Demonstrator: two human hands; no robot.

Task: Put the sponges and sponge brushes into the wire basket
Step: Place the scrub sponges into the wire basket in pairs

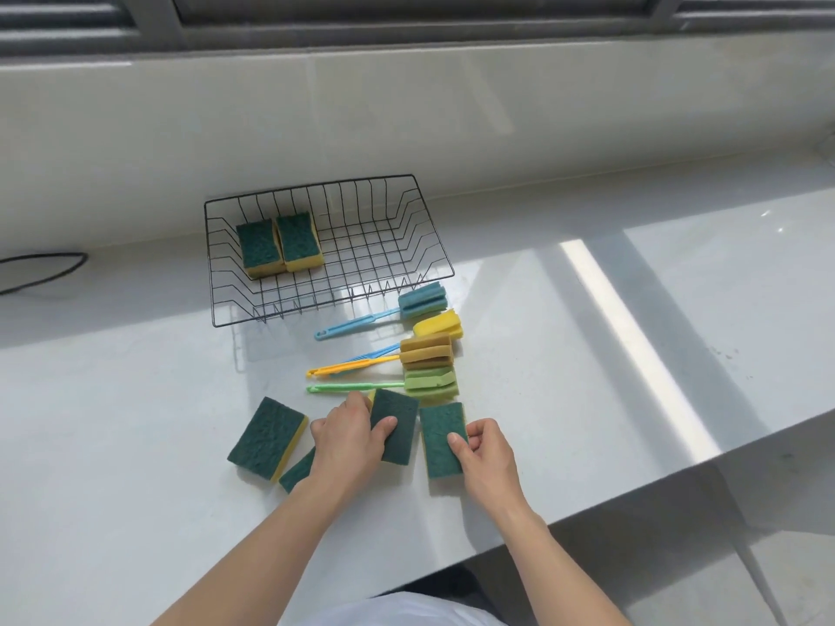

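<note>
On white counter (587, 354), wire basket (433, 228).

- White countertop (587, 309), glossy, carries everything.
- Wire basket (433, 268) stands well beyond both hands.
- Four sponge brushes (424, 354) lie just beyond the fingers.
- Green-topped sponges (266, 438) lie left of the left hand (348, 440).

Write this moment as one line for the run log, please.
left hand: gripping sponge | right hand: gripping sponge | wire basket: two sponges inside | sponge brushes: on counter
</note>
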